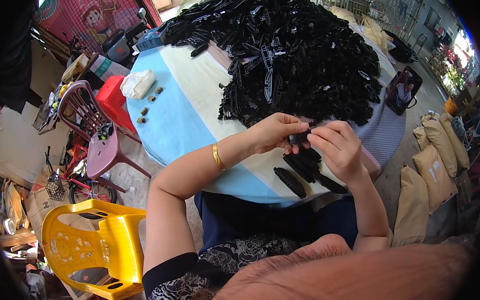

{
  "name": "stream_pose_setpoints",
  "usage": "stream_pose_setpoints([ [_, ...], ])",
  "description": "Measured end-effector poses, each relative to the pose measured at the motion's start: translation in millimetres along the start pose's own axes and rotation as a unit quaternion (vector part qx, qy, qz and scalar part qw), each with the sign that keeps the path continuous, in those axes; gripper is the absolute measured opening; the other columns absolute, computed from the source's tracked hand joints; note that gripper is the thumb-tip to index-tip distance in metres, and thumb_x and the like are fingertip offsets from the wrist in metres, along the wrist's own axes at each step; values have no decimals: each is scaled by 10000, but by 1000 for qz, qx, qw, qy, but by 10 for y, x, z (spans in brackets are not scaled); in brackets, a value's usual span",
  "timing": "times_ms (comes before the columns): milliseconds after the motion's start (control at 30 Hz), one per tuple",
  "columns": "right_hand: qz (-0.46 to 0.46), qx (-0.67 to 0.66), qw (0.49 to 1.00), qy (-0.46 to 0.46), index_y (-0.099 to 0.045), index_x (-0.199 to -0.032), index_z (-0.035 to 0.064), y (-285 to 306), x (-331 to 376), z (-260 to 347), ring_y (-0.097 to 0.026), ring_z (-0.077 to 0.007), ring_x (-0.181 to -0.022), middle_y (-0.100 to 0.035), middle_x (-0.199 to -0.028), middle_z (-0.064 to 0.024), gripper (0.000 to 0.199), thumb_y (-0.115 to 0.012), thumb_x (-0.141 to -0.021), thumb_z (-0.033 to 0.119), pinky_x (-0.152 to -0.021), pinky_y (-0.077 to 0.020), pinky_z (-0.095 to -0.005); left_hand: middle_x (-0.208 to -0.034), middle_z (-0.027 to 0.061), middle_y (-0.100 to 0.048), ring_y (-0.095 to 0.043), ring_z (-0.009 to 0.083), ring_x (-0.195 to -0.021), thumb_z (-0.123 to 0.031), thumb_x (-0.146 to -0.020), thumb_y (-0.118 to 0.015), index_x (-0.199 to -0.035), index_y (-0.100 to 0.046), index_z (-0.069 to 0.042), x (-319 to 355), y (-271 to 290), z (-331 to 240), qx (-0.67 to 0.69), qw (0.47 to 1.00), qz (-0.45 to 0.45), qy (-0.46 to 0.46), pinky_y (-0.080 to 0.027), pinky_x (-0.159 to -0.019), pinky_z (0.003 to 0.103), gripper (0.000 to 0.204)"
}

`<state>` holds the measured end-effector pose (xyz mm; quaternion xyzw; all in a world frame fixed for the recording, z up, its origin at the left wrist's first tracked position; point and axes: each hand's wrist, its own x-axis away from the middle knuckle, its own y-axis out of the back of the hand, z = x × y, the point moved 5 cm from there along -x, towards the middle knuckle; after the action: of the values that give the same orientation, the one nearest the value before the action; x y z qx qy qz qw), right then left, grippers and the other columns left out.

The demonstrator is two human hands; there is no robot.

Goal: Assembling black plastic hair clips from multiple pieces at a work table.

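Close to the table's near edge, my left hand [274, 134] and my right hand [339, 149] meet with their fingertips pinched on a small black plastic part [298, 138]. Fingers cover much of it, so its exact kind cannot be made out. Just below my hands lie several long black oval plastic pieces [289, 182], side by side on the cloth. Beyond my fingers a large heap of black plastic parts [300, 60] spreads over the far and middle table. Some of them look long and pointed with openwork middles; others are small and jagged.
A striped blue and cream cloth [178, 107] covers the round table. A phone [403, 91] stands at its right edge. On the left are a white plastic bag [138, 83], small brown pieces [150, 98] and a box [150, 39]. Chairs [117, 249] stand left, sacks [434, 172] right.
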<state>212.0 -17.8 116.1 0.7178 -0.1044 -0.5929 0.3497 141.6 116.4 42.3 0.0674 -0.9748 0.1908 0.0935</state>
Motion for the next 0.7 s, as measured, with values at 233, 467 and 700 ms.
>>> stream_pose_setpoints([
  [233,21,-10,999,-25,-661,-866,27,0,18,-35,-583,-242,-816,-635,-905,-70,207,-668,-659,22,-685,-504,-317,-855,96,-654,-641,135,-731,-193,-887,-612,-1078,-586,57,55,-80,-122,-150,984,15,-91,-536,-657,230,317],
  [467,95,-168,940,-282,-645,-983,5,-88,213,-307,-632,-252,-769,-652,-882,-130,304,-731,-697,61,-695,-504,-313,-886,173,-637,-628,325,-765,-79,-723,-677,-1089,-593,-7,222,-315,-293,-512,800,-82,-300,-503,-681,361,382],
  [700,65,-126,953,-269,-666,-938,-2,-134,263,-334,-643,-247,-713,-662,-809,-121,270,-738,-709,120,-634,-502,-307,-909,160,-644,-630,302,-794,-154,-750,-704,-1053,-600,-9,131,-254,-324,-494,816,-62,-293,-508,-703,357,352],
])
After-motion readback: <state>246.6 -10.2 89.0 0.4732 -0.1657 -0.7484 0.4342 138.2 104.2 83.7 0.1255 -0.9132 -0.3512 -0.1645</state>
